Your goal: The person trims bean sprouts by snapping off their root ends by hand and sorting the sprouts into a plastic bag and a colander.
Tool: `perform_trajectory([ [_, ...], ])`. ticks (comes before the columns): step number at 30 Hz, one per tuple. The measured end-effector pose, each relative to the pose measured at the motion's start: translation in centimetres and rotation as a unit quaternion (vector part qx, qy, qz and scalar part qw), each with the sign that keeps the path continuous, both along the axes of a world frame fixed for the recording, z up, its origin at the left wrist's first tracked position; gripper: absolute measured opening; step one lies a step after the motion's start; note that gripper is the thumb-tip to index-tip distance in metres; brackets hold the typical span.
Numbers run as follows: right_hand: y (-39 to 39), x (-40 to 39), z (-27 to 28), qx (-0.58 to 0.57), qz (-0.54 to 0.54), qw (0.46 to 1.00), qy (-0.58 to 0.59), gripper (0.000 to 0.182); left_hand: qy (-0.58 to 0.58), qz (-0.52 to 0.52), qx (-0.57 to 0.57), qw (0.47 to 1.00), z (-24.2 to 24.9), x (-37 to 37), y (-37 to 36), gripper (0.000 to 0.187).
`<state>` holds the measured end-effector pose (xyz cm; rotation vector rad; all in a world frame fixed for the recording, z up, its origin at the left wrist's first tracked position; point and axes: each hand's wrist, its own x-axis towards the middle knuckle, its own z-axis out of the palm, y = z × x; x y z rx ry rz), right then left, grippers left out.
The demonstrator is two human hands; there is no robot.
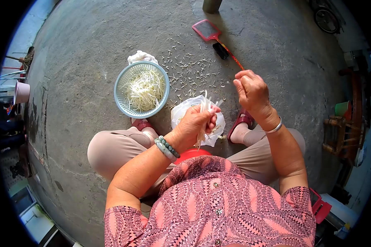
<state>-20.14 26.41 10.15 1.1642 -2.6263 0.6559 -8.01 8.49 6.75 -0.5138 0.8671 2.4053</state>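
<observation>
My left hand (196, 123) is closed round a small bunch of pale bean sprouts (203, 133), above a white plastic bag (179, 114) lying between my feet. To the right and farther forward, my right hand (252, 91) is raised over the floor, its fingers pinched together; whether anything is between them is too small to tell. A round light-blue basket (118, 97) at the left holds a heap of white sprouts (145, 89). Many small scraps (189, 70) lie scattered on the concrete beyond the bag.
A pink fly swatter (207, 30) and a black object (220, 51) lie on the floor ahead. Behind the basket is a crumpled white bag (142, 57). Wooden furniture (346, 127) stands at the right, a pink bucket (21, 92) at the far left.
</observation>
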Motion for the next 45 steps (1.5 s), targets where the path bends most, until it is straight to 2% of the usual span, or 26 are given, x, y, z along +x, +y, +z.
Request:
perform_trajectory([
  [2, -0.1, 0.0, -0.6, -0.031, -0.033, 0.998, -0.031, 0.017, -0.012, 0.03, 0.031, 0.999, 0.1, -0.2, -0.5, 0.022],
  [4, -0.4, 0.8, -0.5, -0.027, -0.031, 0.992, -0.117, 0.02, -0.012, 0.058, 0.082, 0.995, -0.3, -0.4, -1.1, 0.025],
  [9, -1.2, 2.5, -0.5, -0.021, 0.013, 0.968, -0.249, 0.022, -0.005, 0.104, 0.105, 0.989, -0.8, -0.3, -1.3, 0.026],
  [10, -1.4, 2.9, -0.6, -0.057, 0.007, 0.953, -0.298, 0.023, -0.009, 0.115, 0.1, 0.988, -0.5, -0.3, -1.1, 0.026],
  [13, -2.4, 4.1, -0.5, -0.126, 0.0, 0.928, -0.352, 0.026, -0.001, 0.128, 0.083, 0.988, -1.0, -0.2, -1.0, 0.028],
  [17, -2.9, 4.8, -1.5, -0.107, 0.015, 0.921, -0.375, 0.035, 0.015, 0.131, 0.112, 0.985, -0.9, -0.4, -0.9, 0.032],
  [18, -2.9, 4.7, -0.8, -0.073, 0.01, 0.912, -0.403, 0.043, 0.007, 0.133, 0.12, 0.984, -0.8, -0.5, -0.9, 0.031],
  [21, -2.9, 4.5, -1.3, -0.148, -0.037, 0.844, -0.515, 0.05, -0.016, 0.14, 0.144, 0.979, -0.5, -0.8, -0.7, 0.035],
  [22, -2.9, 4.4, -1.2, -0.156, -0.041, 0.818, -0.552, 0.058, -0.015, 0.133, 0.149, 0.98, -0.7, -0.7, -0.8, 0.04],
  [25, -3.1, 4.7, -1.7, -0.216, -0.045, 0.791, -0.571, 0.063, 0.001, 0.121, 0.157, 0.98, -0.2, -0.9, -0.6, 0.04],
  [28, -3.6, 5.3, -1.2, -0.149, -0.036, 0.832, -0.534, 0.071, 0.012, 0.113, 0.154, 0.982, -0.3, -1.0, 0.0, 0.041],
  [31, -3.6, 5.5, -2.8, -0.142, -0.022, 0.865, -0.48, 0.076, -0.006, 0.123, 0.131, 0.984, 0.0, -0.9, 0.1, 0.044],
  [32, -3.8, 5.4, -2.7, -0.14, -0.018, 0.878, -0.456, 0.072, 0.003, 0.124, 0.152, 0.981, 0.1, -0.9, 0.1, 0.044],
  [35, -3.8, 5.0, -1.5, -0.159, -0.028, 0.846, -0.508, 0.065, 0.02, 0.124, 0.204, 0.971, 0.1, -1.1, -0.1, 0.045],
  [36, -3.7, 4.9, -1.5, -0.171, -0.026, 0.85, -0.497, 0.058, 0.019, 0.122, 0.216, 0.969, -0.3, -1.0, -0.3, 0.045],
  [39, -3.3, 4.5, -2.0, -0.213, -0.029, 0.786, -0.58, 0.054, 0.026, 0.123, 0.253, 0.959, -0.9, -0.8, -0.6, 0.045],
  [43, -3.0, 4.2, -1.8, -0.175, -0.042, 0.802, -0.569, 0.046, 0.031, 0.131, 0.306, 0.943, -1.5, -0.5, -0.9, 0.039],
  [45, -3.3, 4.4, -1.1, -0.229, -0.045, 0.76, -0.607, 0.043, 0.017, 0.139, 0.295, 0.945, -1.4, -0.5, -0.9, 0.036],
])
